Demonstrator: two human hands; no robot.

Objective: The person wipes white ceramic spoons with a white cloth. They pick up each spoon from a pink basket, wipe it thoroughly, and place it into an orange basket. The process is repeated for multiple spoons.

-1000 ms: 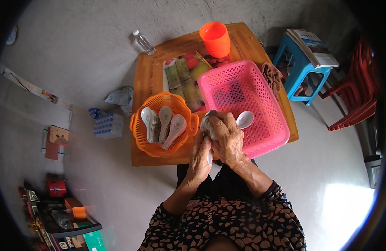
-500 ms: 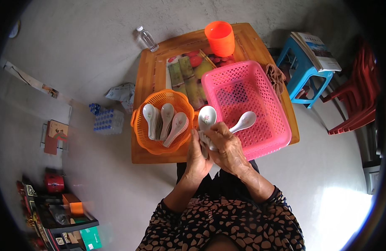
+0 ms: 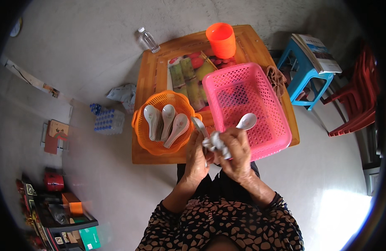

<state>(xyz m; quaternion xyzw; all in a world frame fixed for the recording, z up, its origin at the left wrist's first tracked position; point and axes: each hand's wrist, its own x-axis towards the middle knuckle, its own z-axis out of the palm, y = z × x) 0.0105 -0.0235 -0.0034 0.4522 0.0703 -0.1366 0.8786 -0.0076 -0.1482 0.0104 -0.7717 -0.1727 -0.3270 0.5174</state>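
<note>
My left hand [image 3: 196, 161] is closed around a white soup spoon [image 3: 199, 126], turned edge-on with its bowl pointing up and away. A crumpled white cloth [image 3: 218, 144] is gripped in my right hand [image 3: 238, 154], close beside the spoon. Left of my hands, an orange round basket [image 3: 149, 144] holds several stacked white soup spoons [image 3: 168, 113] with floral decoration. To the right lies a pink rectangular basket [image 3: 270, 140]. Another white spoon [image 3: 247, 121] rests in it, its handle partly hidden behind my right hand.
The wooden table [image 3: 155, 67] bears a stack of orange cups [image 3: 222, 42], a picture mat [image 3: 188, 79] and a brown cloth [image 3: 275, 79]. A clear bottle [image 3: 149, 40] stands beyond its far left corner. Right of it is a blue stool [image 3: 303, 71] with magazines.
The spoon in my left hand has turned from showing its inside to edge-on. My right hand, with the cloth, has shifted slightly right and down.
</note>
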